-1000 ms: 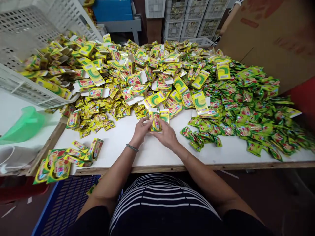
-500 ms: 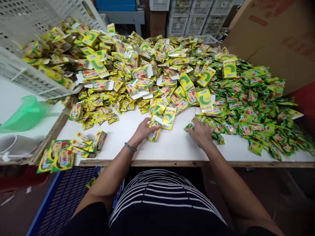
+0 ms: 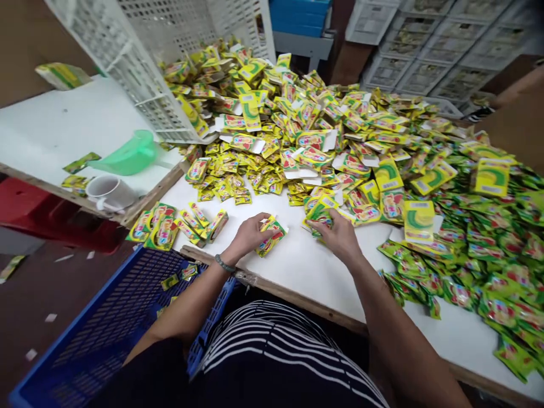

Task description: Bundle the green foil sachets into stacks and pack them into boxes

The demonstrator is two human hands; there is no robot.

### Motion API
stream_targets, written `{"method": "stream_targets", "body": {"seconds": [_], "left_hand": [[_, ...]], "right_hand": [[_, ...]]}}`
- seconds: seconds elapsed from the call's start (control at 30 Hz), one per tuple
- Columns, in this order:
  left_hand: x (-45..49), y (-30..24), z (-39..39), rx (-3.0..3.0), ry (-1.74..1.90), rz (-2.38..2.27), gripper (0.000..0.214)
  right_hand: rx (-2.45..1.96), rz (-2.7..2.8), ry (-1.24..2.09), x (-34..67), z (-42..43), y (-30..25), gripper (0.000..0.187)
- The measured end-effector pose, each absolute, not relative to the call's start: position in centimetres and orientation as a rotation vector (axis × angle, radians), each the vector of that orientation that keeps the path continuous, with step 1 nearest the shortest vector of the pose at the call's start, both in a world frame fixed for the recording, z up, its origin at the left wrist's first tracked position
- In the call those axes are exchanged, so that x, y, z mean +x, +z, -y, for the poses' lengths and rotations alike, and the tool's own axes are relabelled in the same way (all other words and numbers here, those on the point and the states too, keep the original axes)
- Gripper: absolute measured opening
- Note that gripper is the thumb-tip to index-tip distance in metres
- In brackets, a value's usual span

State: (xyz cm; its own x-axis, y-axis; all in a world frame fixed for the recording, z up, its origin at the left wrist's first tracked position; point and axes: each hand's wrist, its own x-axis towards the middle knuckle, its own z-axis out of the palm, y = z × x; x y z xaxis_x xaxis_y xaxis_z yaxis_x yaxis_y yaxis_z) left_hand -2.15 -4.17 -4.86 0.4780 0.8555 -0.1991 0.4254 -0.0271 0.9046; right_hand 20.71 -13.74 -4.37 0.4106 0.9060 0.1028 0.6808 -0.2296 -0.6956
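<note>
My left hand [image 3: 251,237] is closed on a small yellow-and-green candy box [image 3: 270,237], held tilted just above the white tabletop near its front edge. To its right, my right hand [image 3: 340,233] pinches a small green-and-yellow packet [image 3: 319,212] between thumb and fingers; its outline merges with the boxes behind it. Just beyond this hand, loose candy boxes [image 3: 389,175] lie in a heap, some with white flaps open. A pile of green candy packets [image 3: 459,292] spreads along the right. Small yellow sachets [image 3: 232,180] lie beyond my left hand.
A tipped white crate [image 3: 148,85] stands at the back left. Several boxes [image 3: 159,226] are grouped at the left front edge. A green scoop [image 3: 130,154] and a white mug [image 3: 111,192] sit on the side table. A blue basket [image 3: 102,317] stands below.
The view has turned left, bringing in more of the side table and basket. My right hand has moved from the green pile towards my left hand, carrying a packet. My left hand keeps its box.
</note>
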Motion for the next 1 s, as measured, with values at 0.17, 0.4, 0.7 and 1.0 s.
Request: {"method": "stream_targets", "body": {"seconds": [0.17, 0.4, 0.7, 1.0], "left_hand": [[-6.2, -6.5, 5.0, 1.596, 0.727, -1.308, 0.044], [-7.4, -8.9, 6.9, 1.169, 1.226, -1.250, 0.047], [-7.7, -8.9, 7.5, 1.000, 1.294, -1.294, 0.048], [-7.8, -8.3, 7.2, 1.139, 1.112, -1.263, 0.049]], "right_hand": [[-1.803, 1.679, 0.461, 15.5, 4.0, -2.7, 0.013], [-1.450, 2.297, 0.408, 5.0, -7.3, -2.0, 0.006], [-1.391, 2.556, 0.562, 0.4, -11.7, -6.8, 0.027], [-1.562, 2.383, 0.546, 9.3, -5.9, -8.9, 0.044]]}}
